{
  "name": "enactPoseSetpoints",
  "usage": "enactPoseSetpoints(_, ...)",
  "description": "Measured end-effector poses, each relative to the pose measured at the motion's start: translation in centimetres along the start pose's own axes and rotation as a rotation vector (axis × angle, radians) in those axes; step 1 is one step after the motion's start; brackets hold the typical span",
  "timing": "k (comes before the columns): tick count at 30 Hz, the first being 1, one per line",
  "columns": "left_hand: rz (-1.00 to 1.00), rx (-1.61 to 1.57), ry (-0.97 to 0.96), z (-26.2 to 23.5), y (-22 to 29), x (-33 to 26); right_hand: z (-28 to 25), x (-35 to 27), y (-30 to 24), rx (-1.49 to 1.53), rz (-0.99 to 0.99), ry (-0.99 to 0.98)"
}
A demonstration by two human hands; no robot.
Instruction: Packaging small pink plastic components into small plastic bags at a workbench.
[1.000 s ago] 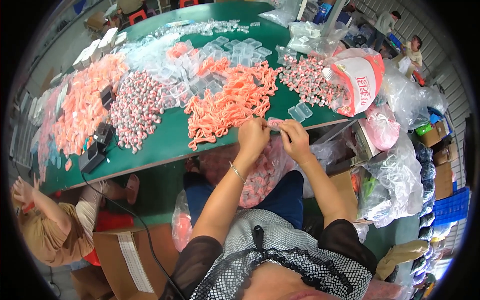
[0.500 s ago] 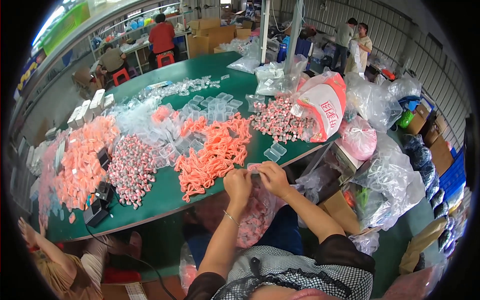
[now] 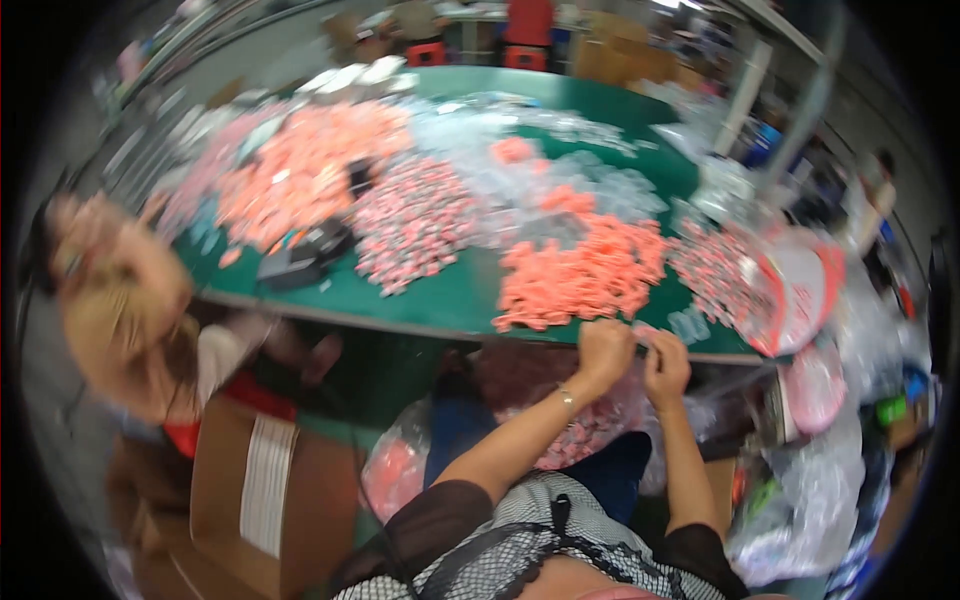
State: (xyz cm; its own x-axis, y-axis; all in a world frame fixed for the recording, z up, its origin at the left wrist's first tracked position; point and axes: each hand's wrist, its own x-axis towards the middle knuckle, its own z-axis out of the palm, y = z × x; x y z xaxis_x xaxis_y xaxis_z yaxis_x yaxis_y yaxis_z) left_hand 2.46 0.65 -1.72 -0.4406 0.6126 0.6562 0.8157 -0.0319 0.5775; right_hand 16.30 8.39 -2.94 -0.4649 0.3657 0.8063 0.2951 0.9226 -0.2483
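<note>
Head view, pinkish piece (image 3: pixel 644 329), between left fingers (image 3: pixel 621 338) and right fingers (image 3: pixel 661 346).

Orange cord pile (image 3: pixel 580 275) beyond hands (image 3: pixel 606 350) (image 3: pixel 668 368), bare tabletop (image 3: pixel 455 303) leftward

Green table (image 3: pixel 462 308), red stools (image 3: pixel 525 58) behind, pale post (image 3: pixel 743 98), green floor (image 3: pixel 385 375)

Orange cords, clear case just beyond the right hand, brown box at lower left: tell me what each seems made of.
Orange cords: probably textile, matte; strands heap loosely without shine, though blur hides weave.
Clear case: likely rigid plastic; the green tabletop shows through, but blur leaves its gloss unclear.
Brown box: apparently cardboard, dull; its broad panels look flat.
</note>
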Motion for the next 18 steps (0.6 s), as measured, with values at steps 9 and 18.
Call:
enactPoseSetpoints(9,0.184,-0.111,-0.004,0.3,-1.7,0.7,0.3,-0.2,0.7,0.053,-0.043,-0.073)
enactPoseSetpoints(18,0.363,-0.029,-0.063,0.0,-3.5,-0.3,0.9,-0.4,-0.2,0.106,-0.068,-0.104)
